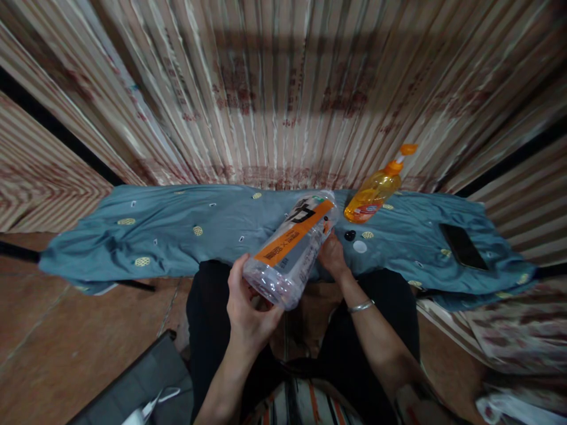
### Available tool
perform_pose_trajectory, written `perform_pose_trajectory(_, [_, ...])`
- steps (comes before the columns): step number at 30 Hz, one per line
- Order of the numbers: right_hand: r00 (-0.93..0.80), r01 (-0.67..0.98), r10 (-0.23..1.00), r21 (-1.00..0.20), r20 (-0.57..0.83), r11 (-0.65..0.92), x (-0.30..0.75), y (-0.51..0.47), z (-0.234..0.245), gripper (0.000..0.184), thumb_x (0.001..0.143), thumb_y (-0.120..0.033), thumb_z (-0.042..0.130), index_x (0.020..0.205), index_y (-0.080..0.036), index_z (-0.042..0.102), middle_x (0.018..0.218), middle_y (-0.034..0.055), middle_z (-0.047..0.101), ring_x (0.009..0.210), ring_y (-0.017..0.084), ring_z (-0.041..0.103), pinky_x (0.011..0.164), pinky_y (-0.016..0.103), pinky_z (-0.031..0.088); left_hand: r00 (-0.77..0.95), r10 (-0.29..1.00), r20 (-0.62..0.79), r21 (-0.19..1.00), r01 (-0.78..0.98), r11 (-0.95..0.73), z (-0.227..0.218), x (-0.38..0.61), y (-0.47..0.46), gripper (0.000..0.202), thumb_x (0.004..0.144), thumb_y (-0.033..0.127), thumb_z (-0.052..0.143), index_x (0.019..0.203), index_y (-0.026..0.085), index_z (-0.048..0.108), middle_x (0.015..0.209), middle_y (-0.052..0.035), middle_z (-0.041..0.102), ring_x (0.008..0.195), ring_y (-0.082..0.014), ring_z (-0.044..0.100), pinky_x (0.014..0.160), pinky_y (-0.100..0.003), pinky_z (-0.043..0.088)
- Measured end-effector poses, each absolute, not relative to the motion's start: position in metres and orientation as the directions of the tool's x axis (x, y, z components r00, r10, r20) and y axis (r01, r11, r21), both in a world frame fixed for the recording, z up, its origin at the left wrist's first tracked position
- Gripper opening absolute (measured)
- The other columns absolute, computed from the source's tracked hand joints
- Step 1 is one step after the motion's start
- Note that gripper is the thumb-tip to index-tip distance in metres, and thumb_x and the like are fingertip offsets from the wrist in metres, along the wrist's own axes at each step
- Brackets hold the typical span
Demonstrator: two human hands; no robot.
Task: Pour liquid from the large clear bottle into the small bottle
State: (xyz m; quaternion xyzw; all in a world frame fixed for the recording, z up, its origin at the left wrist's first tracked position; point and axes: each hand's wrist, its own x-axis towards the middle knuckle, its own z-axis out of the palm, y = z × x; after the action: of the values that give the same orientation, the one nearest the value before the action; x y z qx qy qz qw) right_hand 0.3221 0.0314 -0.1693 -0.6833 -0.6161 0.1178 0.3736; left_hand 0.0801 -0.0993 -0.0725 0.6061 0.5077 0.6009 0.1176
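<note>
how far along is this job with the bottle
Looks done: a black cap and a white disc lie loose on the blue cloth, near an orange pump bottle. In hand: a clear plastic bottle, gripped by the left hand and steadied by the right hand. Left: its orange label remains on.

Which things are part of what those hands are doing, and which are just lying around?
In use:
clear plastic bottle with orange label, held by left hand and right hand

Lying around:
orange plastic pump bottle of yellow liquid
black smartphone
small round black piece
small round white piece
blue patterned cloth
</note>
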Motion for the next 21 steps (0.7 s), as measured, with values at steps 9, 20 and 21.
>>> perform_pose_trajectory(9, [0.254, 0.719, 0.921, -0.695, 0.296, 0.025, 0.318, 0.031, -0.169, 0.096, 0.091, -0.047, 0.072, 0.165, 0.003, 0.039, 0.137, 0.0342, 0.076, 0.128, 0.046, 0.077, 0.108, 0.060, 0.063, -0.229, 0.780, 0.582, 0.773, 0.452, -0.444, -0.069, 0.078, -0.102, 0.103, 0.073, 0.055, 0.103, 0.156, 0.022, 0.052, 0.138, -0.0163, 0.071, 0.106, -0.0290, 0.083, 0.075, -0.033, 0.072])
perform_pose_trajectory(20, [0.251, 0.649, 0.933, -0.760, 0.259, 0.036, 0.316, 0.029, -0.156, 0.114, 0.090, -0.054, 0.073, 0.173, 0.001, 0.018, 0.135, 0.0317, 0.077, 0.125, 0.047, 0.079, 0.104, 0.064, 0.065, -0.215, 0.778, 0.590, 0.767, 0.449, -0.458, -0.068, 0.079, -0.101, 0.102, 0.076, 0.057, 0.101, 0.157, 0.021, 0.050, 0.138, -0.0163, 0.072, 0.105, -0.0282, 0.083, 0.073, -0.031, 0.071])
perform_pose_trajectory(21, [0.244, 0.646, 0.931, -0.761, 0.271, 0.052, 0.317, 0.028, -0.156, 0.116, 0.090, -0.055, 0.074, 0.174, 0.000, 0.016, 0.136, 0.0312, 0.077, 0.126, 0.046, 0.079, 0.104, 0.064, 0.064, -0.221, 0.775, 0.592, 0.767, 0.450, -0.457, -0.069, 0.079, -0.101, 0.104, 0.074, 0.057, 0.102, 0.157, 0.021, 0.050, 0.138, -0.0167, 0.072, 0.105, -0.0286, 0.084, 0.073, -0.031, 0.072])
